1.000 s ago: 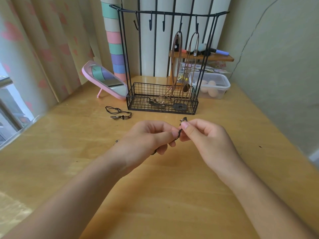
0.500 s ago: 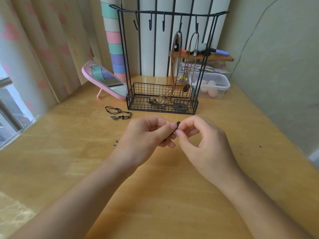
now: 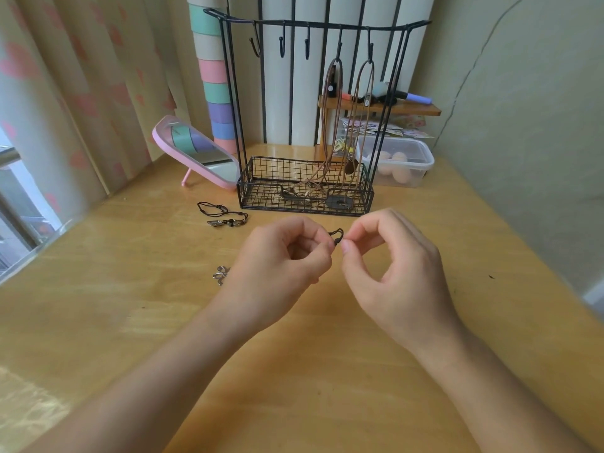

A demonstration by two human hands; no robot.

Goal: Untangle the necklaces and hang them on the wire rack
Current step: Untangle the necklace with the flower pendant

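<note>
Both hands are working over the table [image 3: 294,380] at centre view, and each is holding something. The left hand [image 3: 281,259] is pinching a black cord necklace [image 3: 336,236] between thumb and forefinger with the other fingers curled in. The right hand [image 3: 392,266] is pinching the same cord from the 3 o'clock side, thumb and forefinger closed on it and the remaining fingers arched loosely. Only a short loop of cord is showing between the two pinches. It is lying across, 9 to 3 o'clock, and bowing up toward 12 o'clock. The rest is running out of sight under the left palm. A silver charm [image 3: 221,275] is lying on the table at 9 o'clock of the left wrist, and I judge it to be the far end of this necklace, so the long axis is probably trailing toward 8 o'clock. The step in hand appears to be loosening a knot. It is best done by holding one pinch fixed, easing the loop wider with the other fingertips rather than pulling the ends apart, and letting slack feed in from the trailing side. The wire rack [image 3: 304,173] is standing at 12 o'clock with two brown necklaces [image 3: 336,109] hanging on its right-hand hooks, and the left hooks [image 3: 281,44] are looking free. A second black necklace [image 3: 222,213] is lying at 10 o'clock.
</note>
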